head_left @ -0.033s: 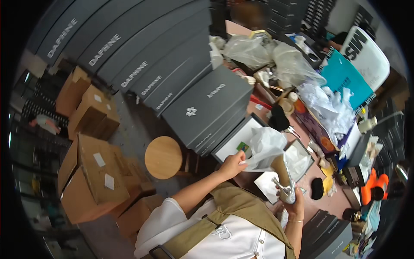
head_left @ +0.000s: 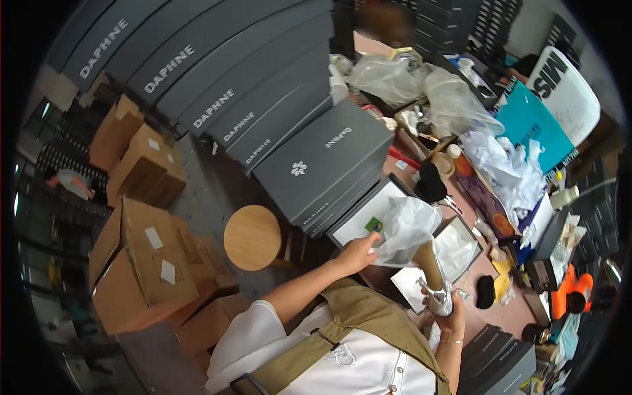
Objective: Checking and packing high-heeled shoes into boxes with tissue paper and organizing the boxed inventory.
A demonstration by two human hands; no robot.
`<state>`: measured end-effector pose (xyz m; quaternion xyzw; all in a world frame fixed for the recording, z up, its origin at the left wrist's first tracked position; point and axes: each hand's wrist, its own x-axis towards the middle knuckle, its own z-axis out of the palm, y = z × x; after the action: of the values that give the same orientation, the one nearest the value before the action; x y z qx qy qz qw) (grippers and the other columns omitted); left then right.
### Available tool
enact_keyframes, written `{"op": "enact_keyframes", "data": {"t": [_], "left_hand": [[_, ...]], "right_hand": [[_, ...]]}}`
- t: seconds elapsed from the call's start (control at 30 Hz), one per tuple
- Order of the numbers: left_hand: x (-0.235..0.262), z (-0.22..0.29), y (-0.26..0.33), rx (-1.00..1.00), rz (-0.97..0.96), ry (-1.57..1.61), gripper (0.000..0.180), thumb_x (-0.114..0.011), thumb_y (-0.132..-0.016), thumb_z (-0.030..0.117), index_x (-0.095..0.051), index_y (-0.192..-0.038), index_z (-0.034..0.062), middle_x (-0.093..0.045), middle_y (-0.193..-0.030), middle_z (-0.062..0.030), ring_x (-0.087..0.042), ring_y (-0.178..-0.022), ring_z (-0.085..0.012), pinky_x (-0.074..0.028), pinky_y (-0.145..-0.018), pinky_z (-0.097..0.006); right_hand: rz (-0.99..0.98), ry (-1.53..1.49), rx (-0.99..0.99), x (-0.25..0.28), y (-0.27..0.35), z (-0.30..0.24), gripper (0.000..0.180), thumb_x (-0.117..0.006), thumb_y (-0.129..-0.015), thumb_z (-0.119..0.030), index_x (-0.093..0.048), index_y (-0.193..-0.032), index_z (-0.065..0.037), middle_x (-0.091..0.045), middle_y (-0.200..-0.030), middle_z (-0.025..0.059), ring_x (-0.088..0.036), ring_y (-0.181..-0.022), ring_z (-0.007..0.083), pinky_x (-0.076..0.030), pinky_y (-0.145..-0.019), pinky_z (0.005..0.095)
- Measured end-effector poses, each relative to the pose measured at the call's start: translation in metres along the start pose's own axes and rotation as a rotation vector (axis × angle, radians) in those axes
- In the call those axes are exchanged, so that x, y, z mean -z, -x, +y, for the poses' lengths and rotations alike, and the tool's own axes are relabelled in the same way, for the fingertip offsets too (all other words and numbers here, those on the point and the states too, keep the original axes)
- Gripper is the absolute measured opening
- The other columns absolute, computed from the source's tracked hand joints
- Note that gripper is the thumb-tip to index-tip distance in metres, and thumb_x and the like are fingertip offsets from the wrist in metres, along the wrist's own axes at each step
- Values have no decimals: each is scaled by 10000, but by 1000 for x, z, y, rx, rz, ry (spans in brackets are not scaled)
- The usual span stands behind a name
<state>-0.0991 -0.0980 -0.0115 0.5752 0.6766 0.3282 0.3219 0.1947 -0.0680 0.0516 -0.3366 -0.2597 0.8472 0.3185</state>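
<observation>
Some gap separates right hand (head_left: pixel 451 313), gripping shoe (head_left: pixel 432 271), from left hand (head_left: pixel 357 255), perhaps touching wrapping (head_left: pixel 408 225).

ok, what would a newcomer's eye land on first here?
Probably the dark grey boxes stacked across the upper left. Next, likely the silver shoe in the right hand, below centre, then the flat teal piece at upper right.

The pink tabletop (head_left: pixel 505 313) carries an open box (head_left: pixel 470 232), a black pad (head_left: pixel 485 291) and a yellow cloth (head_left: pixel 502 283).
</observation>
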Motion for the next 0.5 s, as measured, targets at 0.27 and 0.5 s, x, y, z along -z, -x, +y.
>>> {"op": "enact_keyframes", "data": {"t": [0.27,0.5], "left_hand": [[-26,0,-52,-191,239,295,178,-546,-869,34,-625,-1020,-17,-661,-922,-137,-632,-845,-205,-493,-761,-291],[-4,82,-51,-309,121,237,136,-610,-853,74,-640,-942,-24,-640,-820,-104,-571,-654,-161,-451,-599,-285]], "right_hand": [[-103,-36,-134,17,3,16,796,-654,-762,-522,-409,-1320,-10,-593,-1076,229,-632,-806,308,-556,-632,376],[-199,-484,-63,31,18,31,814,-621,-767,-556,-430,-1287,39,-558,-1086,282,-604,-788,299,-557,-587,315]]}}
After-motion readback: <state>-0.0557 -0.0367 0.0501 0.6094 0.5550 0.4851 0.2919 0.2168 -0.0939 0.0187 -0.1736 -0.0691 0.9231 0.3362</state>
